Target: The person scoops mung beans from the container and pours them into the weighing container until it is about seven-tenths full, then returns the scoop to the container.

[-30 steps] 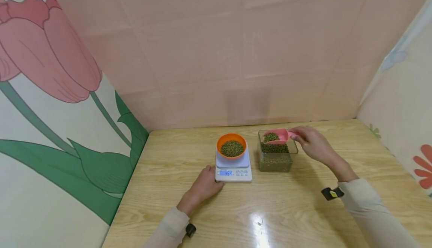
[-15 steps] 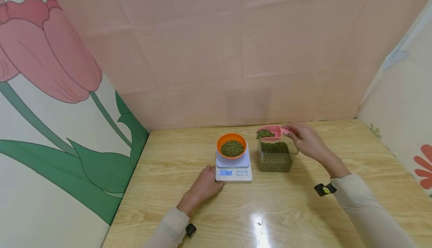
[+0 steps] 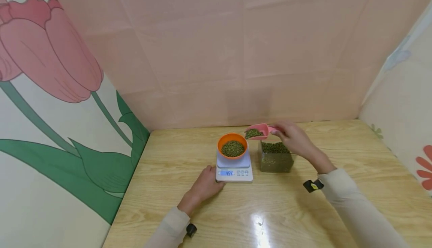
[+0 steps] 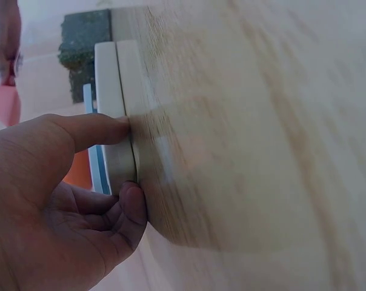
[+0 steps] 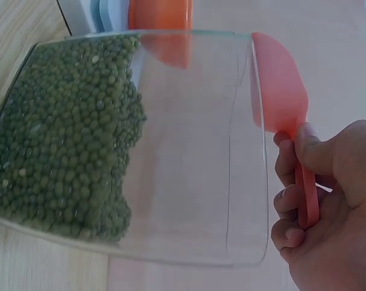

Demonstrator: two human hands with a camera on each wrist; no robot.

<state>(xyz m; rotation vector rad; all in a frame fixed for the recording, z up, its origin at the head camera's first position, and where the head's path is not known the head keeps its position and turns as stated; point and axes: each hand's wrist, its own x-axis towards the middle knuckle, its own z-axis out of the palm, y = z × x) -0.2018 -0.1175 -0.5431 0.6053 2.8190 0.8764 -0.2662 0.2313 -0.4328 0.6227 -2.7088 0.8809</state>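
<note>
My right hand [image 3: 295, 139] grips the handle of a pink scoop [image 3: 259, 131] loaded with mung beans, held just right of an orange bowl [image 3: 220, 146]. In the right wrist view, fingers curl round the handle of the scoop [image 5: 283, 79]. The bowl, partly filled with mung beans [image 3: 233, 149], stands on a white kitchen scale [image 3: 233, 164] whose display seems to read 454. My left hand [image 3: 204, 184] holds the scale's near left corner. The left wrist view has the thumb on the edge of the scale [image 4: 113, 91] and curled fingers at its corner.
A clear square container [image 3: 276, 163] of mung beans stands right of the scale on the wooden table [image 3: 175, 154]. Behind the table rises a pink-covered wall [image 3: 202, 71]. Floral panels [image 3: 50, 60] flank it on the left and right.
My right hand has lifted the loaded scoop out of the clear container and moved it left, to beside the bowl. The left hand, scale and bowl stay put.
</note>
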